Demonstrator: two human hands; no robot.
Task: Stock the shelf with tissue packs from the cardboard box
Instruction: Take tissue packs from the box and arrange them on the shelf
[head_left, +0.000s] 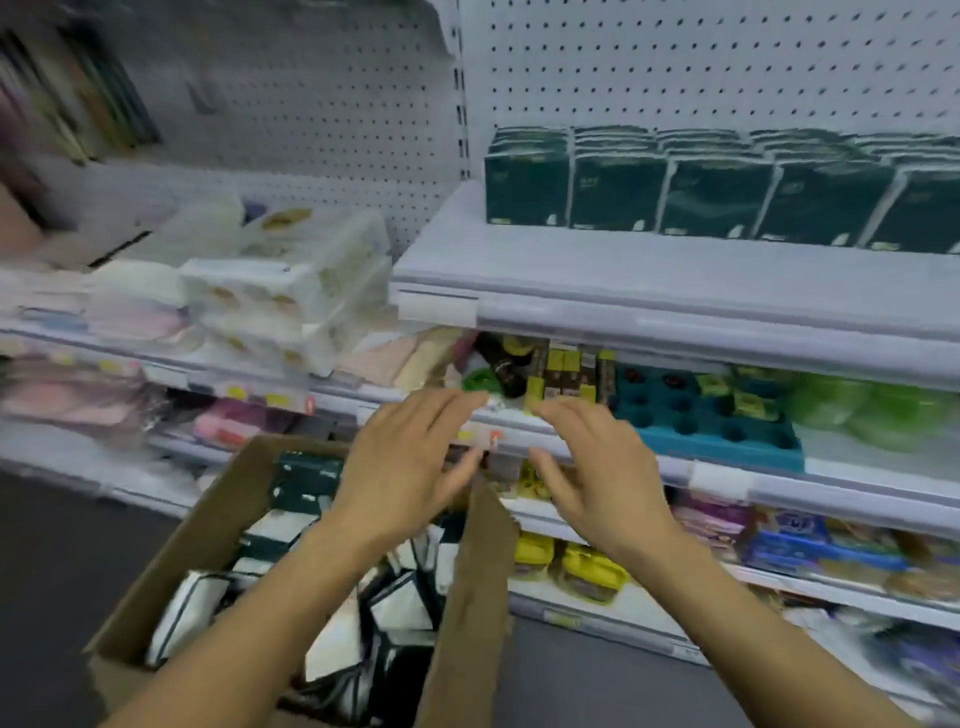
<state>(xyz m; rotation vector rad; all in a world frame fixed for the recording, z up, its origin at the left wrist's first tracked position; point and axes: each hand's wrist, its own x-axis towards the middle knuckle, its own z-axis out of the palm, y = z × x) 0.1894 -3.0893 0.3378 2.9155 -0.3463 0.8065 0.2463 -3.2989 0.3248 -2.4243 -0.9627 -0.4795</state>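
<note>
- Dark green tissue packs are standing upright in a tight row on the white upper shelf, right side of the view, set back from its front edge w/ bare shelf showing in front.
- More packs, green & white, are lying jumbled inside the open cardboard box at lower left; some flat, some tilted, a couple of dark green ones near the box's far end.
- One box flap is standing up along the box's right side, betw. the two forearms.
- Left hand is hovering over the far end of the box, palm down, fingers spread & near straight; grip is released, holding nothing.
- Right hand is hovering just right of the flap, in front of the middle shelf edge, fingers loosely bent; grip released too, nothing in it.
- Hands are near each other but apart.
- Behind the hands, a teal tray & green round items are sitting on the middle shelf.
- White wrapped roll packs are piling up on the left-hand shelf; that side is blurred.
- Pegboard back panel is rising behind the green row.
- Yellow packets are sitting on a lower shelf by the right forearm.
</note>
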